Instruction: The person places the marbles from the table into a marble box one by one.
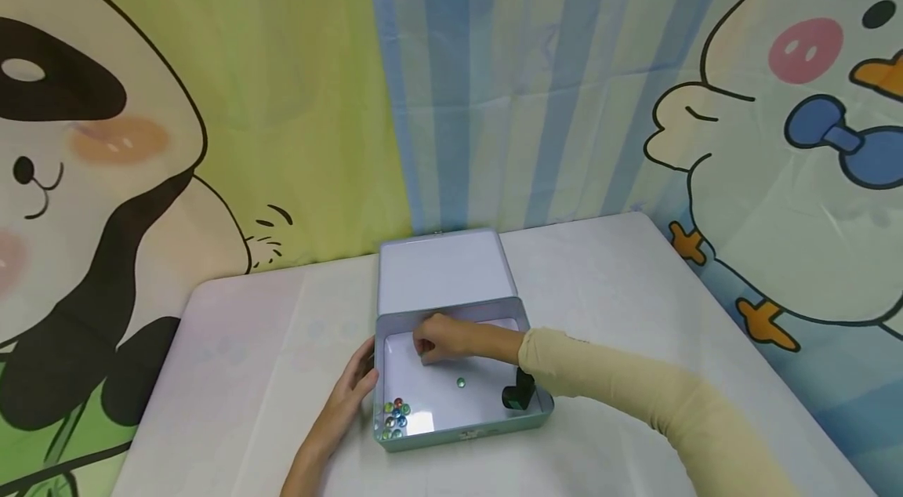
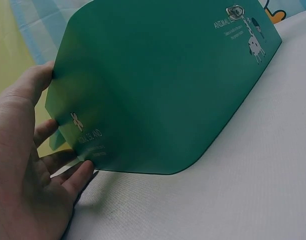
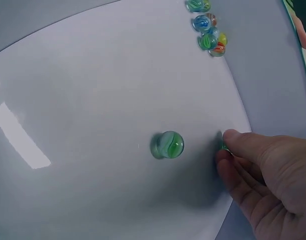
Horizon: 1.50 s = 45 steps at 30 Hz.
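Note:
An open shallow tin box (image 1: 423, 446), green outside and white inside, lies on the table with its lid (image 1: 444, 266) folded back. The left hand (image 1: 346, 395) holds the box's left side; in the left wrist view its thumb (image 2: 35, 82) is at one edge and its fingertips lie against the green wall. Inside the box, the right hand (image 1: 444, 338) pinches a small green glass marble (image 3: 225, 146) between thumb and fingers, mostly hidden by them. A loose green marble (image 3: 171, 144) lies nearby on the box floor. Several coloured marbles (image 1: 397, 419) cluster in the near left corner.
A black device (image 1: 519, 391) shows under the right sleeve, over the right part of the box. The white table (image 1: 600, 285) extends around the box. Behind stand cloth backdrops with a cartoon panda (image 1: 162, 230) and a white bird (image 1: 797, 246).

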Tool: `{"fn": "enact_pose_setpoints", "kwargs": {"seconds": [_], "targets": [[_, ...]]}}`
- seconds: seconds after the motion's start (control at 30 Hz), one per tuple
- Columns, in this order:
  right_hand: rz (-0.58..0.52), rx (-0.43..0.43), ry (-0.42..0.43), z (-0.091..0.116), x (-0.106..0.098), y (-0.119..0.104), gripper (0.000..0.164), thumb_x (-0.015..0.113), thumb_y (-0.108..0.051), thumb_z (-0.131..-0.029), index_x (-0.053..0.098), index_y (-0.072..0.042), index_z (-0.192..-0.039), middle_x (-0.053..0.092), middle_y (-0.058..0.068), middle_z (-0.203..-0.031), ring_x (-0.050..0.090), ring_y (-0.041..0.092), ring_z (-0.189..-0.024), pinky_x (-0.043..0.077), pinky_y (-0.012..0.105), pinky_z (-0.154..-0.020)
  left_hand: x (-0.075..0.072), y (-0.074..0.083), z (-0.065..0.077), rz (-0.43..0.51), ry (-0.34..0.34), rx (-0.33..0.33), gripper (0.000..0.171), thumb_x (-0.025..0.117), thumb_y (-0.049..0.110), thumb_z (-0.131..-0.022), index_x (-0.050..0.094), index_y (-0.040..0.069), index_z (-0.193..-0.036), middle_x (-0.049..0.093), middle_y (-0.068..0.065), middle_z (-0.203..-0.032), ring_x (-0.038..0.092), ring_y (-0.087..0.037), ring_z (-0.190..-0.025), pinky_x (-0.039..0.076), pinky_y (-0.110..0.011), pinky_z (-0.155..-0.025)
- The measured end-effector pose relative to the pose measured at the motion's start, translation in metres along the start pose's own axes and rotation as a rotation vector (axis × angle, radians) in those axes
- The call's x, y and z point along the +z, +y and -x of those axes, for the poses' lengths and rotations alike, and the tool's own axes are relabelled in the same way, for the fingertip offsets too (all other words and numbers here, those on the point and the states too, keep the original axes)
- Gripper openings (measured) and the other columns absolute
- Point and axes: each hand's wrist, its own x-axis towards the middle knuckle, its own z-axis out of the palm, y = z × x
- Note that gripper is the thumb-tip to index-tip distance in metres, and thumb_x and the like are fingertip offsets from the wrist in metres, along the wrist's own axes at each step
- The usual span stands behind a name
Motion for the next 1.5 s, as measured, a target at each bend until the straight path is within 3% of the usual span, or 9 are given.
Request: {"fn": "enact_pose_setpoints", "kwargs": {"seconds": [0.57,0.73,0.9,1.03,1.13,1.4,1.5], "targets": [[-0.016,-0.002,0.025,0.004,-0.003,-0.006,0.012,0.074,-0.016,-0.086,0.069,-0.007,-0.091,0.068,-0.001,-0.082,0.050,-0.002,-0.069,0.044,0.008,-0.063,-0.003,0.000,0.001,-0.016,0.001,0.017,0.056,0.040,0.023,-0.102,0.020,0.024,-0.154,0.020,-0.014,-0.162,0.022,-0.044,-0.147,0.015,-0.070,-0.114],[-0.072,-0.022,0.023,0.020,-0.014,-0.013,0.023,0.072,-0.020,-0.088,0.069,-0.004,-0.103,0.068,0.001,-0.087,0.053,-0.001,-0.072,0.046,0.009,-0.065,-0.002,-0.002,0.002,-0.020,0.010,0.009,0.055,0.041,0.023,-0.102,0.021,0.024,-0.154,0.022,-0.014,-0.161,0.023,-0.044,-0.146,0.016,-0.071,-0.113],[-0.187,-0.054,0.039,0.051,-0.035,-0.016,0.032,0.071,-0.021,-0.089,0.067,-0.003,-0.115,0.069,0.008,-0.103,0.063,0.005,-0.085,0.051,0.011,-0.074,-0.001,-0.001,0.000,-0.019,0.009,0.014,0.055,0.041,0.022,-0.102,0.022,0.025,-0.154,0.022,-0.013,-0.161,0.023,-0.043,-0.147,0.016,-0.070,-0.114],[-0.294,-0.044,0.116,0.077,-0.042,-0.013,0.036,0.069,-0.022,-0.090,0.062,-0.006,-0.123,0.067,0.007,-0.109,0.065,0.007,-0.092,0.053,0.014,-0.079,-0.001,0.000,0.000,-0.023,0.020,0.014,0.055,0.041,0.023,-0.102,0.022,0.024,-0.154,0.022,-0.013,-0.161,0.023,-0.044,-0.147,0.014,-0.069,-0.114],[-0.297,-0.068,0.222,0.096,-0.043,-0.007,0.039,0.067,-0.021,-0.092,0.059,-0.006,-0.127,0.066,0.005,-0.110,0.066,0.013,-0.096,0.055,0.019,-0.083,-0.003,0.000,-0.001,-0.022,0.023,0.008,0.055,0.041,0.023,-0.102,0.022,0.025,-0.154,0.022,-0.013,-0.161,0.022,-0.043,-0.147,0.014,-0.069,-0.115],[-0.088,0.030,0.558,0.150,-0.033,0.008,0.036,0.068,-0.032,-0.090,0.062,-0.020,-0.124,0.064,-0.006,-0.123,0.055,0.016,-0.118,0.050,0.041,-0.096,-0.006,-0.001,0.002,-0.025,0.012,0.007,0.056,0.041,0.022,-0.103,0.021,0.022,-0.154,0.021,-0.014,-0.161,0.021,-0.044,-0.147,0.013,-0.068,-0.115],[0.003,0.052,0.643,0.163,-0.030,0.017,0.041,0.070,-0.034,-0.087,0.062,-0.018,-0.125,0.061,-0.002,-0.129,0.050,0.021,-0.125,0.047,0.048,-0.100,-0.008,0.000,0.003,-0.026,0.027,0.006,0.055,0.041,0.023,-0.103,0.021,0.023,-0.154,0.021,-0.013,-0.161,0.021,-0.043,-0.147,0.012,-0.068,-0.115]]}}
